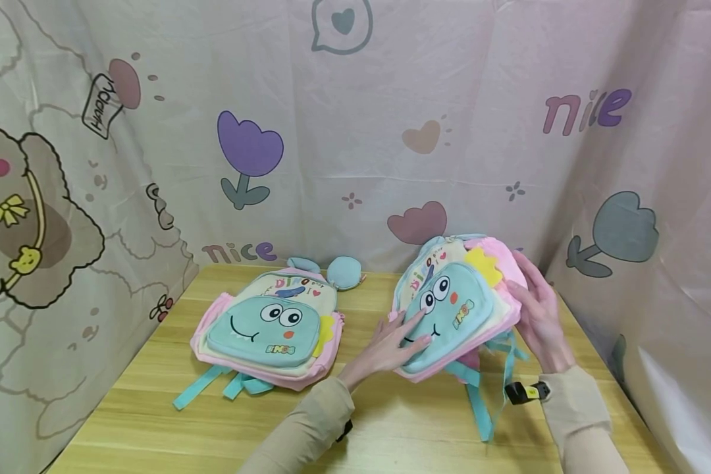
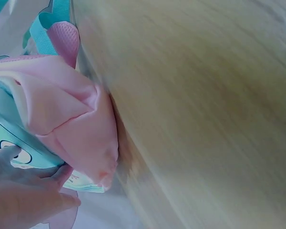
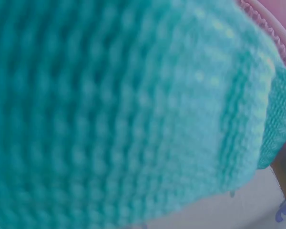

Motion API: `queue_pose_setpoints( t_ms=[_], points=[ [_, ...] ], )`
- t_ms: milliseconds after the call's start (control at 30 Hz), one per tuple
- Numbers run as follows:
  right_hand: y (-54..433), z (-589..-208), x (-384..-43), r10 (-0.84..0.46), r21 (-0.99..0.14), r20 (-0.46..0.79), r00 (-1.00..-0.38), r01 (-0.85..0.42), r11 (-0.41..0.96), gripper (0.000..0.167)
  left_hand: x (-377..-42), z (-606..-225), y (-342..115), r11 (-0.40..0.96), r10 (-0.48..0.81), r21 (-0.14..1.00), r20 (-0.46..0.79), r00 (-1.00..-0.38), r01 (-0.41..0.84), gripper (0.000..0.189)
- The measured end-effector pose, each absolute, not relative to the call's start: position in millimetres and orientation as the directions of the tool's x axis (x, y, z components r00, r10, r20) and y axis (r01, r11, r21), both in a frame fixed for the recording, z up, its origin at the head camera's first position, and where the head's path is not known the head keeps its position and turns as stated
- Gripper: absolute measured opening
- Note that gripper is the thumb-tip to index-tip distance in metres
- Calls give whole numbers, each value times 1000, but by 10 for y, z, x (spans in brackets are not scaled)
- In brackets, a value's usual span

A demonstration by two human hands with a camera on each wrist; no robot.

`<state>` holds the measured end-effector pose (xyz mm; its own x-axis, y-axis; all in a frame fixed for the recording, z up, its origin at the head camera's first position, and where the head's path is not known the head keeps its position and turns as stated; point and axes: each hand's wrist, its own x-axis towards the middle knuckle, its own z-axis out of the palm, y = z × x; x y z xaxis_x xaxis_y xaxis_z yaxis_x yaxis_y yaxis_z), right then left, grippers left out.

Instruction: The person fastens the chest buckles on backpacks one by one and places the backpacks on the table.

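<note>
Backpack (image 1: 459, 329) tilted under left grip (image 1: 385, 347), right grip (image 1: 539, 315) seemingly round its edge

Head view: the left hand (image 1: 385, 347) is covering part of the printed smile (image 1: 436, 330) on the held backpack (image 1: 468, 309), and the lower edge is cutting off the left sleeve (image 1: 299, 428) and right forearm (image 1: 595, 453). Left wrist view: the left edge is cropping both hand and backpack, the tabletop (image 2: 205, 119) appearing blurred. Right wrist view: a blurred teal strap (image 3: 109, 119) is concealing most of the scene
</note>
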<state>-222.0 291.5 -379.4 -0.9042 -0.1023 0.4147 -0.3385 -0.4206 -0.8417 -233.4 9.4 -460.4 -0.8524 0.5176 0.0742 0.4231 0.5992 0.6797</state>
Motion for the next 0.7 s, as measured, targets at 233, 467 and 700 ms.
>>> queue_pose_setpoints(
  t_ms=[233, 467, 700],
  points=[
    [2838, -3688, -2242, -115, -846, 417, -902, -339, -412, 60, -2333, -4583, 118, 550, 538, 726, 68, -840, 412, 73],
    [2747, -3574, -2271, -136, -866, 412, -901, -341, -366, 58, -2357, -4554, 165, 519, 567, 736, 83, -819, 434, 75],
    [2646, -3496, -2311, -175, -848, 467, -867, -382, -368, 55, -2372, -4494, 219, 463, 587, 773, 98, -803, 433, 76]
  ],
)
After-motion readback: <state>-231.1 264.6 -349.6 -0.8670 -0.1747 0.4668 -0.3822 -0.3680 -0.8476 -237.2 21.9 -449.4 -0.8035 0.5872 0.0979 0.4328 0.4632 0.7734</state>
